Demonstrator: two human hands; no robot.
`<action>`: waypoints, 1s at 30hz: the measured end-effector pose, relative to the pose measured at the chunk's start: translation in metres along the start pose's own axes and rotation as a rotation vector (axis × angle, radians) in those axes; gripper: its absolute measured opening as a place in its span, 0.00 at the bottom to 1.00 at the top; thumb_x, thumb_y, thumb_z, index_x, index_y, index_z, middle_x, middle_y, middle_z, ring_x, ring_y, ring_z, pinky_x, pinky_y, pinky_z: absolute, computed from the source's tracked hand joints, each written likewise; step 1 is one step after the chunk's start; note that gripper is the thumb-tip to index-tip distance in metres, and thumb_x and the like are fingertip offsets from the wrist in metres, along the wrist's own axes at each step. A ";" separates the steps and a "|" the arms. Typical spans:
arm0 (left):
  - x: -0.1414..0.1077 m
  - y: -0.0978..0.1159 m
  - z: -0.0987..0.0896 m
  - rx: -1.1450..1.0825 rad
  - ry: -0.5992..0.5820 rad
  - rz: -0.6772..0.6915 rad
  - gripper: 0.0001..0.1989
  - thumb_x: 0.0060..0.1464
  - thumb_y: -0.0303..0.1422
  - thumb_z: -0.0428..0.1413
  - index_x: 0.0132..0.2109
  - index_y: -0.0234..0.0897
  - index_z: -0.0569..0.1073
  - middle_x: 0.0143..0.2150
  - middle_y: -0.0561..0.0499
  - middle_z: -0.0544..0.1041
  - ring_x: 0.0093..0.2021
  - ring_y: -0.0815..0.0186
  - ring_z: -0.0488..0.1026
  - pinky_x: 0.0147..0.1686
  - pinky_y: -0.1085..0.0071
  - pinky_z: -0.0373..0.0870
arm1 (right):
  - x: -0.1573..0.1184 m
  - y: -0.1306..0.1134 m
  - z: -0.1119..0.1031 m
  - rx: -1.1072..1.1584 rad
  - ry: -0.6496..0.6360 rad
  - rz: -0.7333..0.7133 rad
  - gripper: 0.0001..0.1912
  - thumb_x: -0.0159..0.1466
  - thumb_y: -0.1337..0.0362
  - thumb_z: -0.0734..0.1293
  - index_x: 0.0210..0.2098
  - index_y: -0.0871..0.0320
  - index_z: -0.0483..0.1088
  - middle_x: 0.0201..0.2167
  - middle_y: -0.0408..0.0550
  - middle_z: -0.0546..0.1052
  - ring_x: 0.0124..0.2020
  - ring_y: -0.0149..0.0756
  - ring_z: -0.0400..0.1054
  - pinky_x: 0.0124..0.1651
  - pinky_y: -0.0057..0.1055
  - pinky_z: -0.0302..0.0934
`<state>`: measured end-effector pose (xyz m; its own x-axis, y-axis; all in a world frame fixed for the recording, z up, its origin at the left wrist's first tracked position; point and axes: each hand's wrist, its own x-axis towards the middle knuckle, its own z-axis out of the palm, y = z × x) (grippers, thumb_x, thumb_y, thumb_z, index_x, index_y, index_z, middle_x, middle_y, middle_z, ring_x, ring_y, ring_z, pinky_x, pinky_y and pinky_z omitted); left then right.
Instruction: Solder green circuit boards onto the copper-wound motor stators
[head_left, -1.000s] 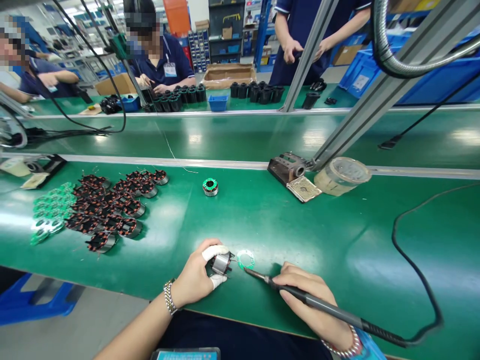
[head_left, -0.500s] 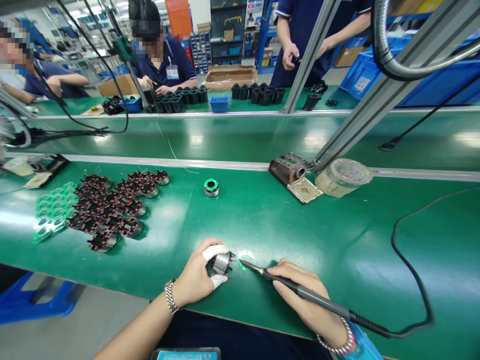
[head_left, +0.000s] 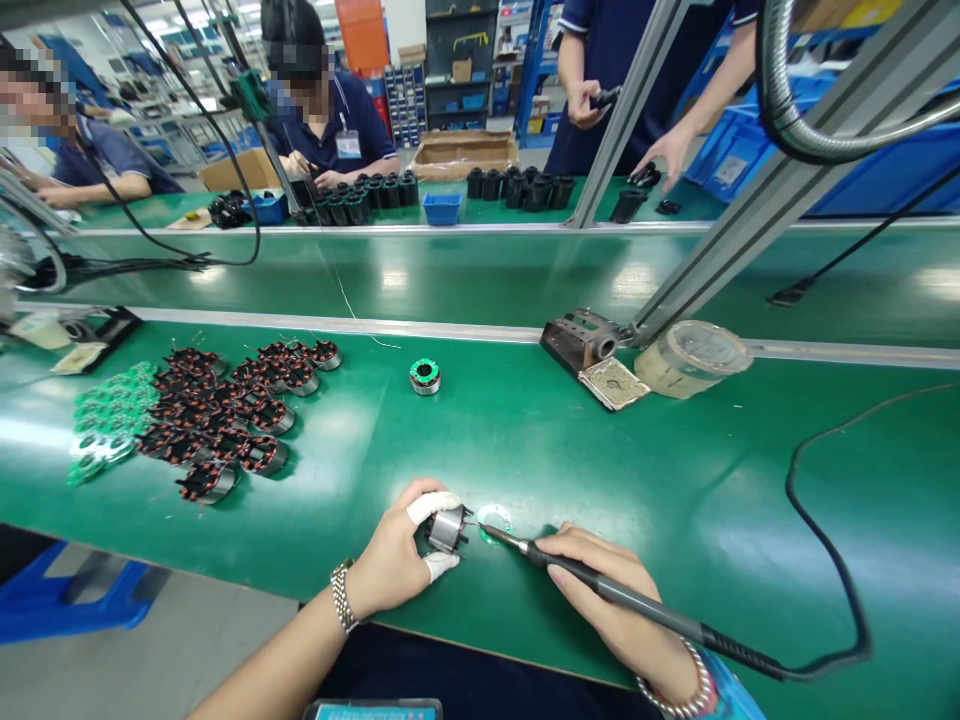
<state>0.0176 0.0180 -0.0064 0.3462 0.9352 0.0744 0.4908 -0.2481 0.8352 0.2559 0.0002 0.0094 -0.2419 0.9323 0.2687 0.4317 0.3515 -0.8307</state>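
My left hand, with white covers on thumb and forefinger, grips a motor stator lying on its side just above the green table. In my right hand is a soldering iron, held like a pen. Its tip points left, close to the wire ends that stick out of the stator; whether they touch I cannot tell. A ring-shaped circuit board lies on the table beneath the tip. Farther up stands a single stator with a green board on top.
Many wound stators and a pile of green ring boards lie at the left. An iron stand, a sponge pad and a round tub stand at the right. The iron's cord loops at far right. Co-workers sit and stand opposite.
My hands, the stator and the iron have hardly moved. Across the table, the standing co-worker's hand has reached down to black parts on the bench.
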 end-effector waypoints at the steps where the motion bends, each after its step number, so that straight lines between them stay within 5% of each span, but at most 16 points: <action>1: 0.000 0.000 0.000 0.003 -0.002 0.003 0.24 0.37 0.21 0.59 0.45 0.39 0.67 0.47 0.46 0.68 0.43 0.62 0.70 0.44 0.66 0.69 | 0.000 0.000 0.000 0.004 -0.005 -0.006 0.08 0.59 0.65 0.62 0.32 0.55 0.73 0.25 0.46 0.77 0.26 0.35 0.72 0.28 0.28 0.68; 9: 0.001 0.000 0.001 -0.005 -0.007 0.012 0.24 0.38 0.21 0.59 0.45 0.39 0.66 0.46 0.46 0.68 0.44 0.62 0.70 0.45 0.66 0.69 | -0.001 0.001 0.002 0.064 -0.032 -0.116 0.07 0.59 0.68 0.62 0.33 0.57 0.73 0.21 0.46 0.73 0.23 0.33 0.67 0.28 0.31 0.66; 20: 0.000 0.001 0.001 0.021 -0.007 0.002 0.23 0.38 0.20 0.58 0.45 0.39 0.67 0.47 0.46 0.68 0.44 0.62 0.70 0.45 0.65 0.68 | -0.004 -0.001 -0.011 -0.001 0.062 -0.086 0.07 0.60 0.67 0.62 0.33 0.56 0.72 0.24 0.46 0.75 0.25 0.35 0.70 0.29 0.30 0.66; 24: -0.001 -0.001 0.002 0.030 -0.024 0.001 0.23 0.40 0.21 0.57 0.46 0.40 0.66 0.47 0.45 0.68 0.45 0.61 0.70 0.46 0.64 0.68 | 0.009 0.015 -0.036 -0.203 0.306 -0.054 0.08 0.60 0.64 0.62 0.36 0.56 0.72 0.27 0.47 0.75 0.27 0.35 0.70 0.29 0.29 0.66; 28: -0.003 -0.005 0.004 0.033 -0.017 -0.006 0.23 0.40 0.22 0.56 0.47 0.41 0.66 0.49 0.46 0.68 0.46 0.60 0.70 0.45 0.63 0.68 | 0.043 0.049 -0.086 -0.487 0.692 -0.017 0.11 0.59 0.59 0.62 0.36 0.57 0.72 0.32 0.50 0.75 0.34 0.39 0.70 0.40 0.36 0.65; 30: -0.003 -0.006 0.005 0.028 -0.008 -0.006 0.24 0.40 0.22 0.56 0.47 0.41 0.66 0.49 0.46 0.68 0.46 0.60 0.70 0.45 0.63 0.68 | 0.061 0.066 -0.109 -0.571 0.783 -0.009 0.13 0.57 0.57 0.62 0.35 0.58 0.72 0.31 0.51 0.75 0.35 0.41 0.69 0.41 0.40 0.64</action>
<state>0.0174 0.0155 -0.0147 0.3496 0.9346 0.0650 0.5153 -0.2498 0.8198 0.3647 0.0892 0.0238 0.3110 0.6490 0.6943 0.8395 0.1548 -0.5208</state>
